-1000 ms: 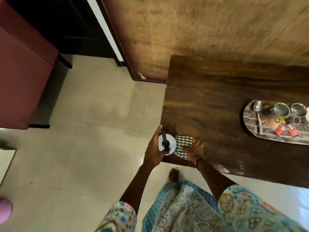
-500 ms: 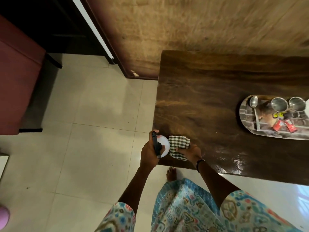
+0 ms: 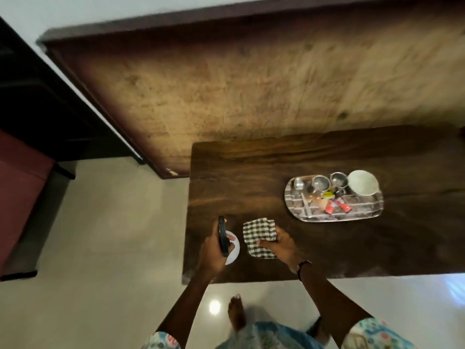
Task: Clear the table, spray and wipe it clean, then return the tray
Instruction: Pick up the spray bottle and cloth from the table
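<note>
- A maroon seat [image 3: 17, 197] stands on the pale tiled floor [image 3: 113, 235] at the far left, well apart from the table.
- The left hand [image 3: 214, 250] is over the near left corner of the dark wooden tabletop [image 3: 251, 177]. Its fingers are curled round a spray bottle [image 3: 227, 244], white in body with a black head; the nozzle points away from the person.
- Just to the right, a checked cloth [image 3: 259, 236] lies folded on the tabletop near its front edge. The right hand [image 3: 281, 244] pinches the cloth's right side between thumb and curled fingers; a dark band [image 3: 303, 265] circles that wrist.
- Further right, toward the middle of the tabletop and apart from the hands, sits an oval tray [image 3: 364, 212]. It carries a spoon [image 3: 300, 190] at its left end, two steel cups [image 3: 320, 183] along the far rim, a white bowl [image 3: 363, 182] at the far right end, and red sachets [image 3: 336, 205] near the middle.
- A bare foot [image 3: 236, 313] shows on the floor below the table's front edge.
</note>
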Demonstrator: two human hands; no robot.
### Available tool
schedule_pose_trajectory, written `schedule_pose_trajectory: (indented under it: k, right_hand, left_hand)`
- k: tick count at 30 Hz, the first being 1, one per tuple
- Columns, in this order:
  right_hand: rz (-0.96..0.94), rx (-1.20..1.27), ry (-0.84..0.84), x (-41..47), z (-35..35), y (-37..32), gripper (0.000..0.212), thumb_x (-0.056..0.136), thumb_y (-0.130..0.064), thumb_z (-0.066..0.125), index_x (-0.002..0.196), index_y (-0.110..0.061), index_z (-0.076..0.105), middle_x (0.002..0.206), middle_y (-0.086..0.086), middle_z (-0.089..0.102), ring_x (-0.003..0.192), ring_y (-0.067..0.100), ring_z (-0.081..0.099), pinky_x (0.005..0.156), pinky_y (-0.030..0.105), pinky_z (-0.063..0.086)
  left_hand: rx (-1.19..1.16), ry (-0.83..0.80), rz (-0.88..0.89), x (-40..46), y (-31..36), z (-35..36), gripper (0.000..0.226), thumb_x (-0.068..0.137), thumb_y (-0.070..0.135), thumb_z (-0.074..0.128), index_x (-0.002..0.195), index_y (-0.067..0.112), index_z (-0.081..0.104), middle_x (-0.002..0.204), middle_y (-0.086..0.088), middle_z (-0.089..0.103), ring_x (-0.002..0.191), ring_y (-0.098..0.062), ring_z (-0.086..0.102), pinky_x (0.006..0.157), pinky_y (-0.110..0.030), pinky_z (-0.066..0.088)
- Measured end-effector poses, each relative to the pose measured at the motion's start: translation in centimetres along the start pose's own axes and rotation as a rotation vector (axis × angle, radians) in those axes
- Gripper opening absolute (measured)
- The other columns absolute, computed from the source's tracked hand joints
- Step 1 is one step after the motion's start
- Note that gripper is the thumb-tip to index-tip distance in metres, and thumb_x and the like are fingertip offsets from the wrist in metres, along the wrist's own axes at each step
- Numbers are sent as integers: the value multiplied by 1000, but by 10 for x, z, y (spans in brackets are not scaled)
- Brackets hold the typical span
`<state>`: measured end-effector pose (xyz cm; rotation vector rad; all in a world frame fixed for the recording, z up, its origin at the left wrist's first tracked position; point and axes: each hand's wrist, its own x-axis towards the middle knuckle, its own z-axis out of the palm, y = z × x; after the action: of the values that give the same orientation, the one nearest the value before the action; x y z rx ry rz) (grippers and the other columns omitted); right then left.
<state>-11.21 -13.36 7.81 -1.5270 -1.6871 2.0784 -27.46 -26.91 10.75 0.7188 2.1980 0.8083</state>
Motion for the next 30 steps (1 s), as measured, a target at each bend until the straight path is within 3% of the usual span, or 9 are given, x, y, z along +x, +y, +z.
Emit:
schedule_pose_trajectory:
  k: [8, 11, 14, 17, 19, 21, 25, 30]
  right_hand:
    - [-180, 118, 129, -71, -183, -16, 38, 77, -9, 78, 111, -20, 68, 110, 0, 73, 105, 17, 67, 98, 44, 51]
    - [-220, 139, 199, -95, -251, -17, 41, 76, -10, 79, 114, -19, 66, 110, 0, 72, 106, 17, 67, 99, 44, 50]
    - [-232, 151, 262, -115, -318, -11, 41, 73, -18, 81, 112, -21, 68, 106, -2, 73, 102, 16, 68, 96, 46, 52]
    - [-246, 186, 309, -136, -373, -12, 36, 75, -17, 80, 109, -23, 68, 104, -3, 74, 99, 16, 69, 92, 45, 54]
    - [-243, 238, 350, -145, -408, -11, 34, 77, -12, 78, 108, -20, 68, 103, 0, 74, 97, 18, 70, 91, 46, 55]
    - [-237, 305, 379, -149, -440, -8, 34, 77, -8, 77, 109, -16, 67, 103, 3, 74, 96, 22, 71, 90, 48, 55]
    - [-233, 379, 435, -149, -499, -3, 37, 77, -9, 77, 113, -14, 66, 105, 4, 74, 97, 23, 71, 88, 48, 56]
    - [-213, 413, 504, -133, -581, -1, 34, 79, -10, 76, 112, -14, 66, 104, 3, 74, 94, 22, 71, 86, 45, 57]
  left_hand:
    - [2, -89, 193, -21, 153, 109, 74, 68, 31, 71, 136, 18, 42, 109, -11, 68, 101, -29, 65, 88, -43, 52]
    - [-28, -130, 290, -31, 211, 156, 75, 71, 26, 70, 137, 16, 37, 99, -13, 69, 93, -31, 66, 83, -46, 53]
    - [-33, -188, 338, -43, 269, 203, 61, 79, 12, 69, 134, 12, 41, 87, -15, 67, 87, -32, 65, 74, -38, 50]
    - [-23, -238, 397, -49, 321, 241, 58, 79, 12, 68, 131, 11, 41, 77, -8, 63, 77, -28, 62, 65, -34, 45]
    - [-31, -265, 444, -51, 354, 266, 55, 77, 7, 68, 126, 11, 43, 72, -4, 59, 73, -29, 60, 67, -42, 47]
    - [-21, -299, 464, -51, 383, 290, 57, 77, 5, 69, 126, 14, 40, 68, 3, 54, 70, -23, 57, 66, -36, 44]
    - [-32, -360, 479, -42, 435, 340, 60, 79, 4, 68, 130, 11, 38, 73, 2, 52, 76, -25, 55, 61, -28, 39]
    - [-10, -372, 488, -17, 493, 411, 67, 77, 10, 72, 133, 11, 38, 90, -13, 64, 83, -31, 62, 68, -32, 43]
